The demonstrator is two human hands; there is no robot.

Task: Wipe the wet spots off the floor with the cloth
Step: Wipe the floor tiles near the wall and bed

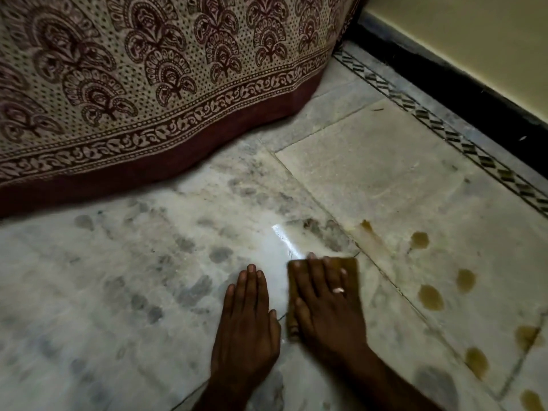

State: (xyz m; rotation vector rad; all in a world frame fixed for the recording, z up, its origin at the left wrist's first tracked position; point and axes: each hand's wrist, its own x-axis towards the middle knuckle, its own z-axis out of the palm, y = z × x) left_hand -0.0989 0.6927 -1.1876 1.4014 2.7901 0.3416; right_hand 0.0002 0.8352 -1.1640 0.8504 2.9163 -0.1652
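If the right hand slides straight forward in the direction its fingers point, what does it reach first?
The right hand, flat on the brown cloth, points up-frame. First comes the glossy wet streak on the marble floor, likely then the grey smudges; the patterned bedsheet hangs farther beyond.

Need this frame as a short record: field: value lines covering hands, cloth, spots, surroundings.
view: head camera, looking down at floor
left hand: flat on the marble floor, palm down, holding nothing
right hand: pressed flat on the cloth, fingers spread, ring visible
cloth: brownish, flat on floor under right hand
wet spots: several yellowish patches to the right of the cloth, not yet wiped
smear: streak just beyond the cloth
bedsheet: patterned, hanging down to floor at top left
wall: pale, dark skirting, top right
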